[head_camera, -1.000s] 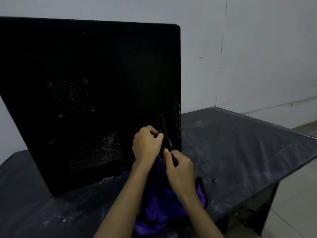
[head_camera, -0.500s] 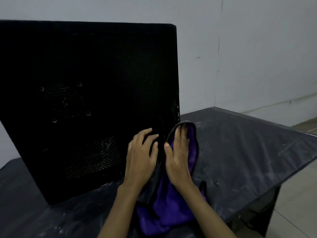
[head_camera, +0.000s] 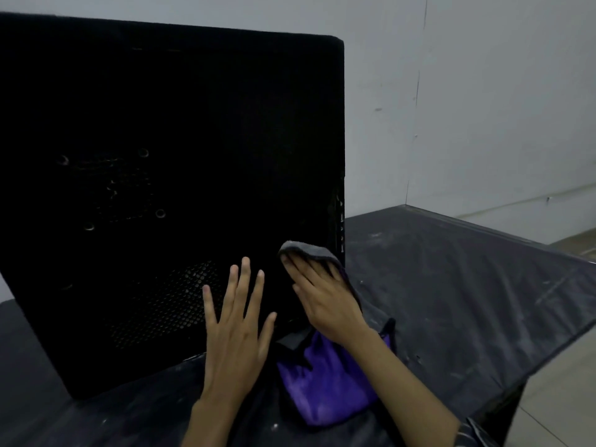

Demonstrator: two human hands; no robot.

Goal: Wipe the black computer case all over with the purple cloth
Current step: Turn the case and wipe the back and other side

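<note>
I see the black computer case (head_camera: pixel 167 130) standing upright on a dark, scuffed table (head_camera: pixel 458 295), tilted a little in my view, with its broad side panel facing me and its right edge close to the middle of the frame. My left hand (head_camera: pixel 237 337) is spread wide with all fingers straight and apart. It holds nothing and lies flat over the lower part of the panel, just right of the perforated vent (head_camera: pixel 161 308). I cannot tell whether the palm actually touches the metal. My right hand (head_camera: pixel 325 298) is at the case's lower right corner, its fingers extended and close together, laid flat on the purple cloth (head_camera: pixel 325 385) rather than clenched around it. The cloth's grey upper edge folds over my fingertips (head_camera: pixel 290 261), between them and the panel. The rest of the cloth hangs from under that hand and bunches on the table just in front of the case, between my two forearms. A few small ringed holes (head_camera: pixel 159 213) show faintly on the panel above the vent. A striped sleeve (head_camera: pixel 474 430) peeks in at the bottom right. Behind the case is a pale wall (head_camera: pixel 500 91), and a strip of light floor (head_camera: pixel 567 398) shows beyond the table's right edge.
</note>
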